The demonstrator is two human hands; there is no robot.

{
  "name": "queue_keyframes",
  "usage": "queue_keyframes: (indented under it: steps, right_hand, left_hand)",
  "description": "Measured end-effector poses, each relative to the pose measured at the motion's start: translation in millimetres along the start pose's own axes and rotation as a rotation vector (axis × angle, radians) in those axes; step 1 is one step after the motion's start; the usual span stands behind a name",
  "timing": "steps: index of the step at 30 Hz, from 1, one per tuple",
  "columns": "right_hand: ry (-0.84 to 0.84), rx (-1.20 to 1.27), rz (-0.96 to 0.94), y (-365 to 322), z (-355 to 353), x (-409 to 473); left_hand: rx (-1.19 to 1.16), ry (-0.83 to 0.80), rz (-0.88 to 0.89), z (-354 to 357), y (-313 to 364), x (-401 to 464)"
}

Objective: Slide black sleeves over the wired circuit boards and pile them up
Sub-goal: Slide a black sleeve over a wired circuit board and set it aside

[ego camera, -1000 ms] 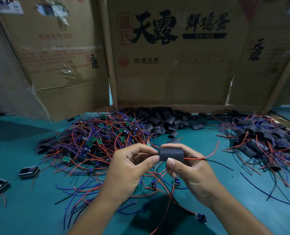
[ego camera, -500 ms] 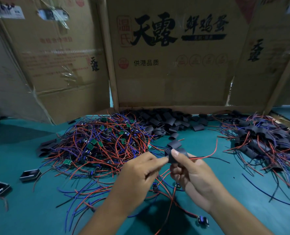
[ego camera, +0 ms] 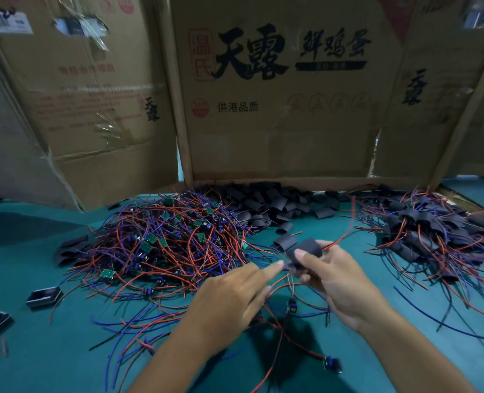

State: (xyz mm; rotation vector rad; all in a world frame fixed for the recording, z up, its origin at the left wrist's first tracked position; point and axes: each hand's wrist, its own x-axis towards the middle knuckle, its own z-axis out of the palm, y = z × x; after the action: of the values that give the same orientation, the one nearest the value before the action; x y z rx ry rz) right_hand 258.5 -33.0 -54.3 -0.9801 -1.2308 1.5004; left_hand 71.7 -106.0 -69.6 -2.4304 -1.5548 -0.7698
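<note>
The left hand (ego camera: 229, 296) has let go and drops away, fingers loose and straight, while the right hand (ego camera: 340, 276) still pinches the sleeved black heat-shrink tube (ego camera: 306, 249) above the teal tabletop (ego camera: 36, 350). No containers; finished sleeved boards (ego camera: 422, 231) are heaped at right.

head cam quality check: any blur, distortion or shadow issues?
Head view: motion blur on the left hand and right hand with its black sleeve; wide-angle bowing of the cardboard boxes; dim light, dark shadow under the hands on the teal table.
</note>
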Motion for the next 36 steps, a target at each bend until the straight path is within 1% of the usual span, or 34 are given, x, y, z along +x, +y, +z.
queue_keyframes:
  steps: [2, 4, 6, 8, 10, 11, 14, 15, 17, 18, 19, 20, 23, 24, 25, 26, 28, 31, 34, 36]
  right_hand:
    - [0.148, -0.157, -0.088, -7, -17, 11]
    - [0.202, -0.225, -0.12, -18, -38, 22]
    - [0.216, -0.299, -0.158, -31, -62, 33]
    - [0.276, -0.525, -0.21, -45, -88, 46]
    - [0.388, -0.789, -0.248, -59, -116, 61]
    - [0.43, -0.867, -0.232, -67, -131, 70]
    - [0.45, -1.075, -0.104, -90, -175, 100]
    - [0.485, -1.152, -0.056, -97, -188, 108]
    - [0.671, -1.291, 0.034, -103, -200, 121]
    - [0.739, -1.352, 0.028, -101, -197, 127]
    - [0.714, -1.388, -0.017, -95, -184, 134]
    - [0.604, -1.414, -0.067, -87, -163, 141]
    - [0.151, -1.432, -0.154, -46, -83, 163]
    - [0.049, -1.453, -0.167, -31, -59, 169]
    - [-0.011, -1.48, -0.171, -19, -39, 174]
    - [-0.038, -1.504, -0.164, -7, -23, 180]
    - [-0.038, -1.526, -0.136, 9, -6, 188]
    - [-0.012, -1.565, -0.121, 23, -2, 196]
    - [-0.021, -1.605, -0.171, 30, -7, 196]
    - [-0.018, -1.629, -0.242, 31, -12, 193]
  left_hand:
    - [-0.046, -0.01, -0.078, 0, -6, -2]
    - [-0.083, -0.018, -0.149, 0, -13, -2]
    - [-0.076, -0.068, -0.199, 1, -18, -2]
    - [-0.039, -0.11, -0.218, 4, -20, -3]
    - [-0.012, -0.097, -0.26, 9, -24, -3]
    - [-0.003, -0.071, -0.298, 10, -27, -3]
    - [0.047, -0.003, -0.407, 11, -35, -3]
    - [0.066, 0.012, -0.431, 10, -37, -3]
    - [0.114, 0.04, -0.479, 9, -43, -3]
    - [0.142, 0.053, -0.496, 9, -45, -3]
    - [0.166, 0.065, -0.508, 10, -47, -3]
    - [0.184, 0.073, -0.514, 11, -47, -2]
    - [0.21, 0.063, -0.513, 13, -48, -2]
    - [0.218, 0.053, -0.508, 14, -49, -3]
    - [0.224, 0.043, -0.504, 15, -50, -4]
    - [0.228, 0.038, -0.503, 15, -51, -5]
    - [0.23, 0.039, -0.508, 15, -55, -7]
    - [0.229, 0.054, -0.505, 15, -59, -7]
    - [0.235, 0.047, -0.481, 19, -57, -5]
    - [0.217, 0.062, -0.463, 21, -56, -6]
